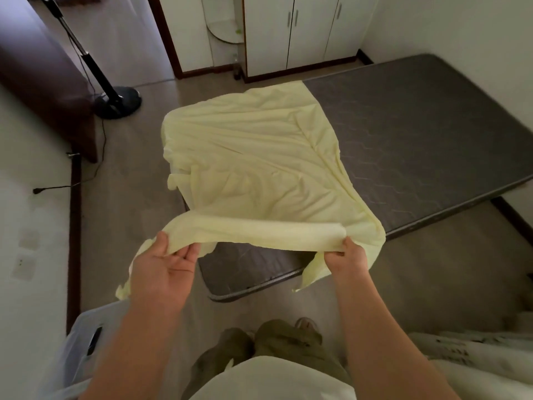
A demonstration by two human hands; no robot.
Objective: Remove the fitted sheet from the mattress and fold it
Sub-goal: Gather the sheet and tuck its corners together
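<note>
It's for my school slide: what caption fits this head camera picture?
Two bare hands, left and right, lift the pale yellow fitted sheet over a dark grey quilted mattress.

I see bare floor (135, 174) open to the left of the mattress (418, 134), and more open floor to its right, nearer me. The far left is blocked by a fan stand (115, 102) with its cord trailing along the floor, beside a dark cabinet (43, 70). Near left, a pale storage bin (86, 342) crowds my left arm. Near right, bundled bedding (476, 359) closes that side. The wardrobe (300, 33) closes the far end.
</note>
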